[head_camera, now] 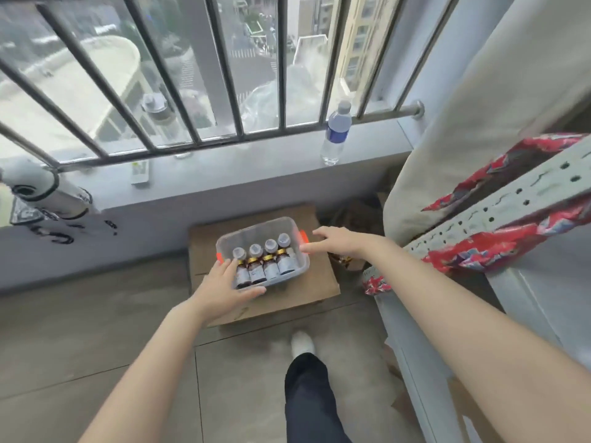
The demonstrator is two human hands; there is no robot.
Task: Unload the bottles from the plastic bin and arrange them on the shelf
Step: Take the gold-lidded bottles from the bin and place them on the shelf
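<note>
Head view, looking down at a tiled floor point(96, 330) below a barred window.

- Clear plastic bin point(256, 230) with orange latches at both ends sits on a flattened sheet of cardboard point(307, 282) on the floor, just below the windowsill point(256, 164).
- Four brown bottles point(265, 263) with grey caps and pale labels lie side by side in the bin, caps towards the window.
- Left hand point(224, 282): at the bin's near-left corner, fingers spread and fairly straight over the rim by the left latch, thumb stretched along the near wall. Holds nothing.
- Right hand point(335, 243): at the bin's right end, fingers extended, tips near the right latch. Contact with the bin: cannot tell. Holds nothing.
- Grey perforated metal shelf point(511, 199) at the right, well above the bin, with red patterned wrapping point(499, 247) around it. Pale curtain point(479, 91) hangs behind.
- On the sill: clear water bottle point(335, 132) with a blue label, upright; a small white remote-like item point(140, 174) further left.
- Dark trouser leg and white shoe point(302, 342) stand near the cardboard.
</note>
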